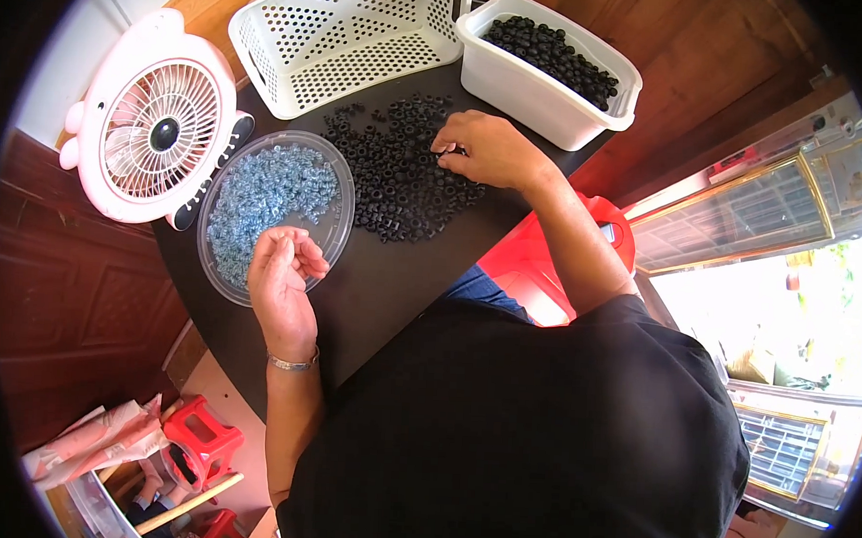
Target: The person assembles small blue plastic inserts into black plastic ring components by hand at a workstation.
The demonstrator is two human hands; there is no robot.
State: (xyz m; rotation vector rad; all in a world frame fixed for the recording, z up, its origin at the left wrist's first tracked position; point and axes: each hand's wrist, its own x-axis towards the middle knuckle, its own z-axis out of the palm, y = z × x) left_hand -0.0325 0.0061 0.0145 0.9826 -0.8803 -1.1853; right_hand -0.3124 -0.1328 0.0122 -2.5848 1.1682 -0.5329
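Note:
Small black ring-like parts (pixel 396 195) lie in a spread pile on the dark table. At the pile's upper right is my right hand (pixel 494 152), its fingers bent and closed; what is between the fingertips is hidden. A round clear tray (pixel 335 228) holds many small pale-blue translucent pieces (pixel 270 199). My left hand (pixel 286 280) is held over the tray's near right edge, palm turned up, fingers curled and thumb against the forefinger. Anything pinched there is too small to make out. A bracelet (pixel 293 363) circles my left wrist.
A white perforated basket (pixel 349 49) lies at the table's far side. Beside it a white bin (pixel 534 105) contains black rounded parts (pixel 551 53). A pink fan (pixel 163 123) stands left of the tray. Red stools (pixel 203 432) are at lower left; a red seat (pixel 523 263) is beside me.

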